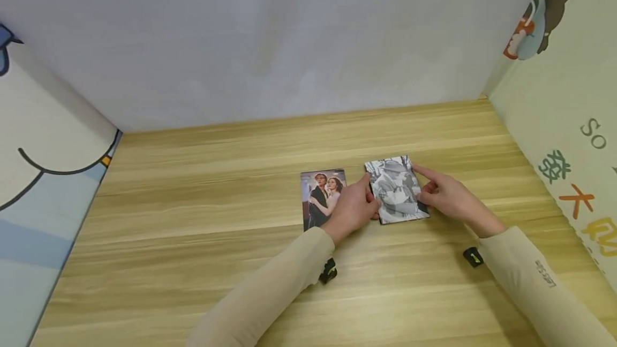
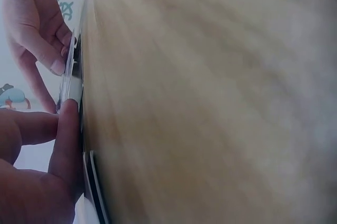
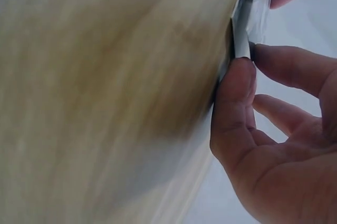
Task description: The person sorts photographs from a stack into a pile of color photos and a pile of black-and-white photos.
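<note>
A small black-and-white picture booklet (image 1: pixel 397 189) lies low over the table, with a hand on either side of it. My left hand (image 1: pixel 354 205) holds its left edge; in the left wrist view the left fingers (image 2: pixel 67 134) sit against its thin side. At the right edge, my right hand (image 1: pixel 448 197) grips with thumb and fingers, the index finger stretched toward the upper corner. Seen edge-on in the right wrist view, the booklet (image 3: pixel 243 29) shows a pale, layered side at the fingertips. Left of it lies a colour picture booklet (image 1: pixel 320 194) of two people, partly covered by my left hand and sleeve.
The wood-grain table (image 1: pixel 193 197) meets a pale back wall (image 1: pixel 289 58) and decorated side panels. Black straps (image 1: pixel 473 256) show by the sleeve cuffs. More table surface stretches out on the left.
</note>
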A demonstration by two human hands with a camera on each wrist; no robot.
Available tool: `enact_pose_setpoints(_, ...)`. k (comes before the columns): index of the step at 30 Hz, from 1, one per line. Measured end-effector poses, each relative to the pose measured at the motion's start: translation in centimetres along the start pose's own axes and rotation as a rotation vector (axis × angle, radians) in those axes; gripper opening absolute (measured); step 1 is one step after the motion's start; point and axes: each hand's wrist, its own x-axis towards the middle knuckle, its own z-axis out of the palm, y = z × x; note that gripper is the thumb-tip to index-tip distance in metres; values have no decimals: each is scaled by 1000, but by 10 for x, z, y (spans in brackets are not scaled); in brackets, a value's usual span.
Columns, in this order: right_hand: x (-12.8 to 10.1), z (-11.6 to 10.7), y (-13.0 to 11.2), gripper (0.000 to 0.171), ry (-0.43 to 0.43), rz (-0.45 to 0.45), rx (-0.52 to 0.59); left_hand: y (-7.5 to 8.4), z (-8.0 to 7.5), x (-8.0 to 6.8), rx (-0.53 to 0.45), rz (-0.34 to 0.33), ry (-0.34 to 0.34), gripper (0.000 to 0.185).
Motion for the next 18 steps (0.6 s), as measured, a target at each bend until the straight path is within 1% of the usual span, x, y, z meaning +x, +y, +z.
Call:
enact_pose_setpoints(5, 1, -2, -1, 72, -25, -2, -29, 2, -1, 0, 50, 0, -25, 76)
enact_pose_setpoints(10, 2, -2, 1, 72, -37, -2, -52, 4, -2, 0, 53, -19, -59, 76)
enact_pose_setpoints(18, 6, -2, -2, 72, -56, -10, -66, 6, -7, -1, 77, -36, -63, 75)
